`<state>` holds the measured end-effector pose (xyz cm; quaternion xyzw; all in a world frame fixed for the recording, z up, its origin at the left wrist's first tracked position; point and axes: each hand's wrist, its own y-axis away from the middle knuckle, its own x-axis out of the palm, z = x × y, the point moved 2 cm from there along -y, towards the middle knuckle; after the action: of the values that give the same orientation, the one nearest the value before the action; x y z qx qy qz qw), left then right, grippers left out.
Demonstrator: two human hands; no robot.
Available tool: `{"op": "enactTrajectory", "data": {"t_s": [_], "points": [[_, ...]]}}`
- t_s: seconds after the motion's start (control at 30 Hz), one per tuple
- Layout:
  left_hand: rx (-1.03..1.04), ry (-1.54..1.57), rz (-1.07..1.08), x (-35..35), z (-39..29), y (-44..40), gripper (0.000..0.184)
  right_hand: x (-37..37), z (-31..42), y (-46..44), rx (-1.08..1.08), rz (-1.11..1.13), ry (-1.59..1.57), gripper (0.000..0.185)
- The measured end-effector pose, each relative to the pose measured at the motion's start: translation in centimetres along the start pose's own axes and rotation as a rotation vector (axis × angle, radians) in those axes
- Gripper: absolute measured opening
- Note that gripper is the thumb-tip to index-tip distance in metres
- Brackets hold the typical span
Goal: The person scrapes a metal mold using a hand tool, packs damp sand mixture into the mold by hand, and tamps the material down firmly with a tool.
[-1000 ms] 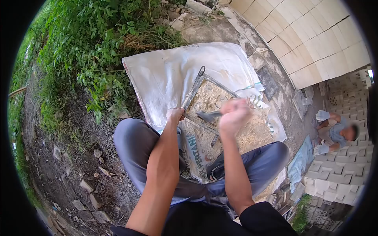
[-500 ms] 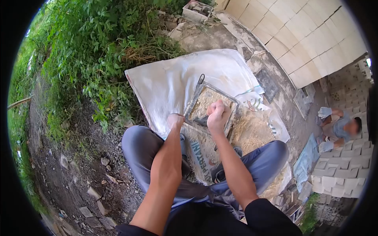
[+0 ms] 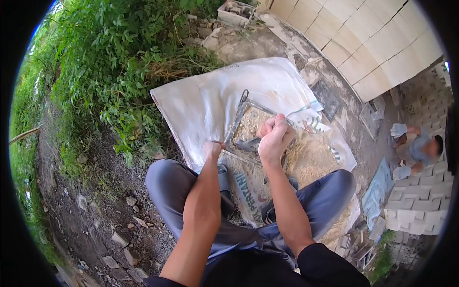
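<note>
A rectangular dark metal frame (image 3: 235, 123) with a loop at its far corner lies on the white sack, with crumbly pale material (image 3: 252, 125) inside it. My left hand (image 3: 213, 148) is closed on the near left corner of the frame. My right hand (image 3: 276, 141) is a fist above the frame's right side, gripping a tool with a dark metal head (image 3: 247, 145). That head points left, over the pale material; the fist hides the handle, so its exact kind is unclear. A heap of pale, sandy material (image 3: 313, 155) lies right of the frame.
The white sack (image 3: 201, 103) is spread beneath the work. Bushes (image 3: 124, 62) grow at the left, above gravel with broken pieces (image 3: 119, 239). A box (image 3: 235, 13) stands at the back. Stacked pale blocks (image 3: 416, 205) and a person (image 3: 418, 150) in gloves are at the right.
My right hand has shifted right and appears raised, and more of the tool's dark head shows. My left hand stays at the frame's corner. The view has shifted slightly.
</note>
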<state>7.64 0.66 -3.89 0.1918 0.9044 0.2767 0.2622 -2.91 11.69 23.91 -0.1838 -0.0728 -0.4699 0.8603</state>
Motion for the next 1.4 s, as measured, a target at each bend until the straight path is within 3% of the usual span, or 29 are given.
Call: {"op": "enactTrajectory", "data": {"t_s": [0.03, 0.13, 0.17, 0.33, 0.43, 0.47, 0.5, 0.57, 0.6, 0.67, 0.7, 0.83, 0.9, 0.97, 1.03, 1.1, 1.13, 1.17, 1.23, 1.27, 1.4], "points": [[-0.014, 0.034, 0.021, 1.0, 2.3, -2.1, 0.015, 0.2, 0.6, -0.1, -0.01, -0.011, -0.005, 0.043], [-0.073, -0.023, -0.027, 0.2, 0.3, -0.5, 0.014, -2.1, -6.5, 1.9, -0.037, 0.076, -0.009, 0.05], [-0.089, -0.036, -0.043, 0.0, -0.1, -0.3, 0.014, -0.9, -5.7, 1.2, -0.035, 0.148, -0.013, 0.051], [-0.095, 0.009, -0.002, 0.4, 1.2, -1.6, 0.014, -0.6, 0.4, -0.2, 0.039, -0.066, -0.052, 0.047], [-0.101, 0.058, 0.027, 0.2, 1.2, -1.0, 0.013, -2.1, -4.0, 1.3, 0.018, 0.046, -0.018, 0.049], [-0.096, 0.069, 0.029, 0.2, 0.9, -1.1, 0.013, -1.5, -4.3, 1.4, -0.129, 0.136, -0.004, 0.048], [-0.091, 0.079, 0.031, 0.0, 0.4, -1.1, 0.013, -1.6, -4.4, 0.8, -0.146, 0.136, -0.01, 0.048], [-0.061, 0.074, 0.016, 0.6, 1.4, -1.6, 0.014, -2.1, -4.5, -0.2, 0.126, 0.106, -0.113, 0.048], [-0.045, 0.073, 0.016, 0.8, 2.0, -3.5, 0.014, -2.1, -3.2, -0.5, 0.032, 0.092, -0.053, 0.048], [0.05, 0.171, 0.123, 1.9, 5.5, -5.9, 0.014, -1.5, 0.9, -1.5, 0.049, 0.036, -0.078, 0.047], [-0.063, 0.102, 0.109, 0.8, 3.0, -2.8, 0.015, -1.8, 1.7, -1.1, 0.076, -0.037, -0.101, 0.048], [-0.046, 0.047, 0.025, 0.5, 1.9, -1.7, 0.012, -4.6, -5.4, 1.0, -0.088, 0.078, -0.067, 0.046], [-0.002, 0.034, 0.012, 1.0, 1.5, -1.9, 0.011, -4.8, -4.6, 0.5, -0.069, 0.059, -0.058, 0.046], [-0.104, 0.133, -0.022, 0.6, 1.0, -1.5, 0.009, -5.3, -3.1, -0.4, 0.044, -0.04, -0.14, 0.048], [-0.065, 0.068, -0.017, -0.3, 0.7, 0.6, 0.013, -5.4, -0.3, -0.1, 0.1, -0.126, -0.127, 0.044], [-0.06, 0.073, 0.039, -0.7, -0.3, 0.8, 0.015, -6.0, 0.0, 0.3, 0.032, -0.059, -0.242, 0.045], [-0.058, 0.047, 0.051, -0.7, -0.6, 1.3, 0.016, -6.7, -3.8, 1.3, -0.025, -0.005, -0.13, 0.049], [-0.055, 0.021, 0.062, -0.7, -0.8, 1.7, 0.018, -6.8, -5.0, 1.6, -0.213, 0.113, 0.017, 0.051], [-0.002, -0.022, 0.004, 0.7, -0.9, -0.6, 0.018, -6.5, -4.4, 0.7, 0.024, 0.107, -0.086, 0.051], [0.155, -0.01, -0.109, 1.9, 0.2, -2.0, 0.021, -6.7, -3.5, 0.7, 0.02, 0.101, -0.088, 0.051], [0.183, -0.054, -0.143, 1.4, -1.5, 0.9, 0.022, -8.0, 0.9, -0.1, 0.026, 0.026, -0.203, 0.051]]}}
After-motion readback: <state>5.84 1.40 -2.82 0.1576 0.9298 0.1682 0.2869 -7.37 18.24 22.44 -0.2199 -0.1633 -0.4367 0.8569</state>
